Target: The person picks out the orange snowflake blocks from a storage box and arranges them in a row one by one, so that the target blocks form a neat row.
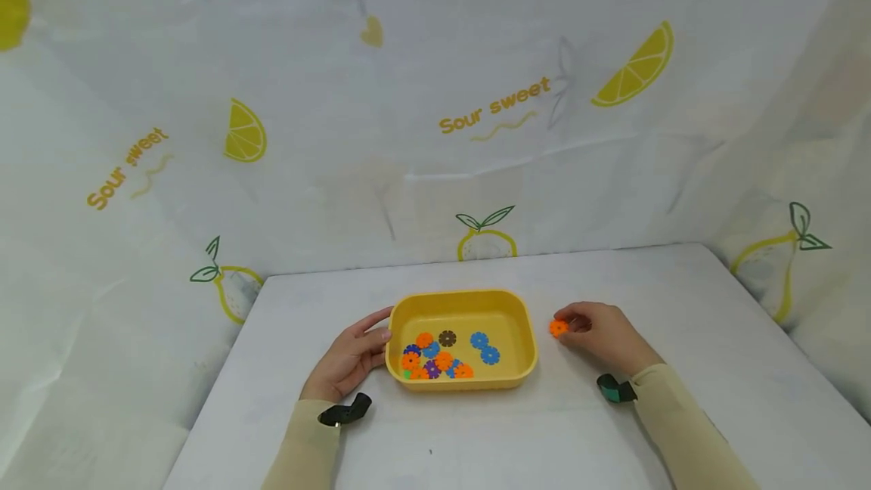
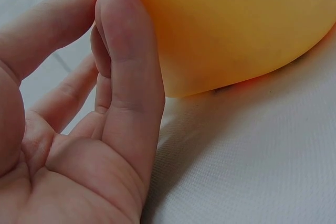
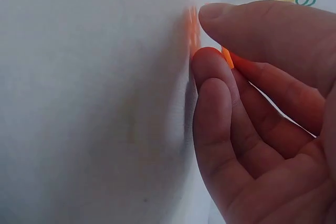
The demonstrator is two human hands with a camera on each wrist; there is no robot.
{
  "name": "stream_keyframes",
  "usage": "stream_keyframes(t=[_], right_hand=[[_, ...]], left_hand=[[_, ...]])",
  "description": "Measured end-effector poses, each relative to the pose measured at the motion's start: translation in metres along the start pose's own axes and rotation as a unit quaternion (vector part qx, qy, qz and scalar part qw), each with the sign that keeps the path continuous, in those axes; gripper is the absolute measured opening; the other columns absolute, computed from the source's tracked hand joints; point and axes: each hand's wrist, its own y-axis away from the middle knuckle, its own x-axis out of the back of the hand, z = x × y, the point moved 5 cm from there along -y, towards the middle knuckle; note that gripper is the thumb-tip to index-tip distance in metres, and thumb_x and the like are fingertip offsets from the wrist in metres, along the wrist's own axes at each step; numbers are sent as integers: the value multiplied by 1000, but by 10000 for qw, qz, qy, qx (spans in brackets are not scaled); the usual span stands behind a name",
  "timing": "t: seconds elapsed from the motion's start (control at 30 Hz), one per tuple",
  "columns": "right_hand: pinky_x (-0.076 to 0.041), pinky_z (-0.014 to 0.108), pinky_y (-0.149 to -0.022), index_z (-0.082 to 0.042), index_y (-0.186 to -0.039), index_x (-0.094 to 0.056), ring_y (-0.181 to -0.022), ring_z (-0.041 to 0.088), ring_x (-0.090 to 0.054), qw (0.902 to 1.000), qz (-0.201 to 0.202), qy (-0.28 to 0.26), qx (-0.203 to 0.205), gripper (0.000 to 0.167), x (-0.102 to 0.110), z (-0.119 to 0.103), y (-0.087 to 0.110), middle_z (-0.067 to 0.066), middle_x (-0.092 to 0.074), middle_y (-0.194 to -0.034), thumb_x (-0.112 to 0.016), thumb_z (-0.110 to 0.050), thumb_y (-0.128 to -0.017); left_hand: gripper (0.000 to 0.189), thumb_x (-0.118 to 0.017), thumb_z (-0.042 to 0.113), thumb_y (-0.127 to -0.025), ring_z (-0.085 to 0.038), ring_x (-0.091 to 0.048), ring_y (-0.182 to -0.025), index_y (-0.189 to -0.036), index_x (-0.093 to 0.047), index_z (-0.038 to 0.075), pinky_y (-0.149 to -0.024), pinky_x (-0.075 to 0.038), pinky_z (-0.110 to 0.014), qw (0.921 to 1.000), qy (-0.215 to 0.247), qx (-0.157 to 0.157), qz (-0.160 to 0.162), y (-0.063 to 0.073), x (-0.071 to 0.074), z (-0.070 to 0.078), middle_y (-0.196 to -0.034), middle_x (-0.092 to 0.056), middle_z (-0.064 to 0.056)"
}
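Note:
My left hand [image 1: 348,360] grips the left end of a yellow plastic tray [image 1: 463,383], its rim pinched between thumb and fingers in the left wrist view. Inside the tray are several notched snowflake discs: orange, blue, purple, green and a brown one [image 1: 447,339]. Most are heaped toward the near left, while two blue discs [image 1: 490,355] lie right of centre. To the right of the tray, my right hand [image 1: 605,333] pinches an orange snowflake disc [image 1: 559,327] at its fingertips, low over the table. Fingers partly hide this disc in the right wrist view.
Everything stands on a white-covered table [image 1: 476,445]. A white curtain [image 1: 327,203] printed with lemons rises behind its far edge and along both sides. Dark straps [image 1: 345,410] sit around both wrists.

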Motion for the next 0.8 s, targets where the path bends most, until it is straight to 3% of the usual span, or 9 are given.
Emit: stream_keyframes(t=[0.8], right_hand=[[-59, 38, -87, -10, -120, -77, -96, 18, -64, 9999, 8, -41, 137, 27, 0, -2, 2, 2, -74, -109, -82, -14, -93]], left_hand=[[65, -74, 19, -104, -16, -74, -101, -163, -47, 18, -94, -65, -30, 9999, 10, 29, 148, 1, -2, 0, -129, -76, -5]])
